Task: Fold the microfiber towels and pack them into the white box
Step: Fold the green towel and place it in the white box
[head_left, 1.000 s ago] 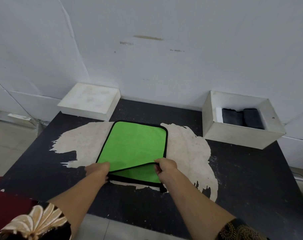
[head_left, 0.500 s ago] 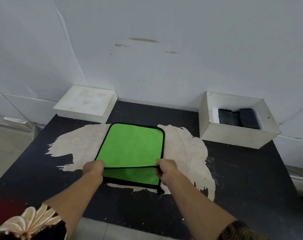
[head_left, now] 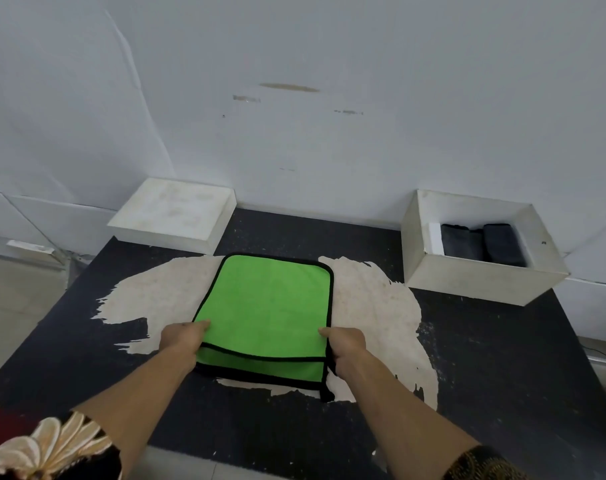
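1. Both hands sit at the near end of a green towel [head_left: 266, 306] on the worktop [head_left: 502, 358]: the left hand [head_left: 183, 337] at the towel's left edge, the right hand [head_left: 344, 344] at its right edge.
2. The left hand's fingers are curled around the towel's left edge, with fingertips lying on the green upper layer; it grips the cloth rather than resting flat.
3. The right hand is closed on the right edge, pinching the black trim between thumb and fingers, knuckles facing outward.
4. Patterned sleeves show at the bottom corners, a floral sleeve [head_left: 52, 448] on the left arm and a dark sleeve [head_left: 481, 462] with gold print on the right.
5. The towel lies doubled, with black piping all round. Its upper layer stops short of the near end, so a strip of the lower layer shows below a black hem line running between the hands.
6. A small black tab at the near right corner hangs onto the worktop.
7. The worktop is black, with a large pale patch [head_left: 374, 306] where the surface is worn away; the towel lies on this patch.
8. Farther back on the right stands the white box [head_left: 474, 282], open at the top, well apart from the green towel. Two dark folded towels [head_left: 481, 242] lie side by side inside it.
9. At the back left, a white lid [head_left: 176, 211] rests flat against the wall [head_left: 294, 133].
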`<state>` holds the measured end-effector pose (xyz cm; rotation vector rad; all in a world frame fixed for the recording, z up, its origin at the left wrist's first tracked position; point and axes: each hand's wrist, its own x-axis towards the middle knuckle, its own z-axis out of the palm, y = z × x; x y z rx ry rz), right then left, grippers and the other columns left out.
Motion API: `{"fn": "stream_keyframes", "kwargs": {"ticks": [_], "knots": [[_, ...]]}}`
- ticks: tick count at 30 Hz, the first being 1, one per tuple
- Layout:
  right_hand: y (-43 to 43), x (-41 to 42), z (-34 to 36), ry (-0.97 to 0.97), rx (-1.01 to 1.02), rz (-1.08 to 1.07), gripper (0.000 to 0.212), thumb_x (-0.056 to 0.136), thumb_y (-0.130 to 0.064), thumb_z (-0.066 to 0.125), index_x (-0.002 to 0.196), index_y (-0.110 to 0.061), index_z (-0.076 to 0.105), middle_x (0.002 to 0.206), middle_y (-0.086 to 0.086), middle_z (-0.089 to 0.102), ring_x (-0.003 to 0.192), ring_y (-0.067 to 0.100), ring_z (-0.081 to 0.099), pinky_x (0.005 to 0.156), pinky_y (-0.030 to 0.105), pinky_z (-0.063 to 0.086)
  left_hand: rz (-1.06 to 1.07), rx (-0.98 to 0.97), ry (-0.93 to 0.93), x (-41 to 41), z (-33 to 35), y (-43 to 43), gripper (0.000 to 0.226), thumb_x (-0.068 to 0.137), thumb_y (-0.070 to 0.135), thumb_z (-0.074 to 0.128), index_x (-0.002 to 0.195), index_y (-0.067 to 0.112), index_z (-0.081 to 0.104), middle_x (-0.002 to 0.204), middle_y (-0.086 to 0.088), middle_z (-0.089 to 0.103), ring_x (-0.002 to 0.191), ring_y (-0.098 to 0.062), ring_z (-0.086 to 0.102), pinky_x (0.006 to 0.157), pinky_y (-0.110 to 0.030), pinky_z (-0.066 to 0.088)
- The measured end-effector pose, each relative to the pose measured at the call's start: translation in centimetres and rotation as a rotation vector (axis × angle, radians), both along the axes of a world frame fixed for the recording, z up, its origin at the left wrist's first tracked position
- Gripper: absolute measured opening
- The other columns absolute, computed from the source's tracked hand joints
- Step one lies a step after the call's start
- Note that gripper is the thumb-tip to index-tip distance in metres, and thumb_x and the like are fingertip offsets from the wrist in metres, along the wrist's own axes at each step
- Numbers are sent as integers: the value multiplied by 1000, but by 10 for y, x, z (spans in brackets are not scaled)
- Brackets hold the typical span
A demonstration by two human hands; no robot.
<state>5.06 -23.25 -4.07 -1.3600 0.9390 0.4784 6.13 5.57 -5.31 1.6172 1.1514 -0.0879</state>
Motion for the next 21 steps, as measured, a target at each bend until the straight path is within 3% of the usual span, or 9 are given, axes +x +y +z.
{"fn": "stream_keyframes", "kwargs": {"ticks": [3, 5, 7, 10, 13, 16, 18, 21], "knots": [[0, 6, 3, -9, 5, -15, 11, 78, 8, 64, 89, 10, 67, 93, 25, 70, 82, 38, 70, 72, 56, 59, -60, -35, -7, 3, 2, 4, 8, 77, 0, 71, 82, 4, 66, 93, -16, 68, 80, -30, 64, 76, -41, 57], [0, 10, 6, -22, 38, -23, 16, 77, 10, 57, 90, 13, 66, 91, 25, 68, 78, 36, 67, 69, 52, 57, -119, -77, -15, 6, 6, 6, 22, 81, -9, 56, 92, 9, 66, 92, -12, 64, 77, -26, 60, 67, -36, 55], [0, 14, 8, -38, 68, -32, 14, 78, 11, 53, 86, 12, 65, 88, 24, 67, 73, 35, 65, 68, 53, 57, -173, -123, -10, 11, 8, 8, 39, 84, -11, 47, 104, 16, 66, 95, -10, 60, 81, -24, 57, 69, -34, 52], [0, 19, 9, -45, 80, -16, 19, 79, 13, 48, 88, 14, 64, 86, 24, 65, 72, 36, 64, 69, 55, 57, -175, -98, 16, 15, 11, 12, 20, 84, -5, 54, 97, 4, 66, 88, -14, 62, 75, -26, 59, 61, -31, 51], [1, 24, 8, -42, 51, 24, 18, 80, 10, 54, 93, 11, 66, 89, 21, 67, 76, 35, 65, 73, 50, 58, -157, -19, 18, 20, 12, 17, 17, 79, 8, 71, 92, -1, 64, 86, -16, 67, 78, -31, 66, 71, -37, 56], [2, 26, 7, -39, -42, 86, 30, 85, -3, 68, 112, 7, 63, 108, 13, 65, 104, 33, 63, 89, 42, 53, -138, -23, -5, 26, 13, 19, 20, 78, 16, 78, 85, 2, 65, 83, -13, 68, 77, -30, 68, 76, -38, 57], [3, 27, 5, -40, -99, 103, 34, 84, -10, 73, 113, 4, 62, 110, 9, 61, 111, 31, 59, 88, 38, 48, -150, -26, -28, 29, 13, 18, 17, 80, 14, 77, 83, 3, 65, 80, -12, 68, 73, -27, 67, 72, -35, 55], [6, 31, 1, -44, -75, 79, 20, 82, -3, 73, 101, 3, 68, 109, 16, 69, 100, 33, 66, 92, 45, 54, -224, -24, -48, 34, 17, 13, 6, 86, 2, 68, 87, 5, 63, 83, -13, 65, 75, -28, 64, 75, -37, 54]]}}
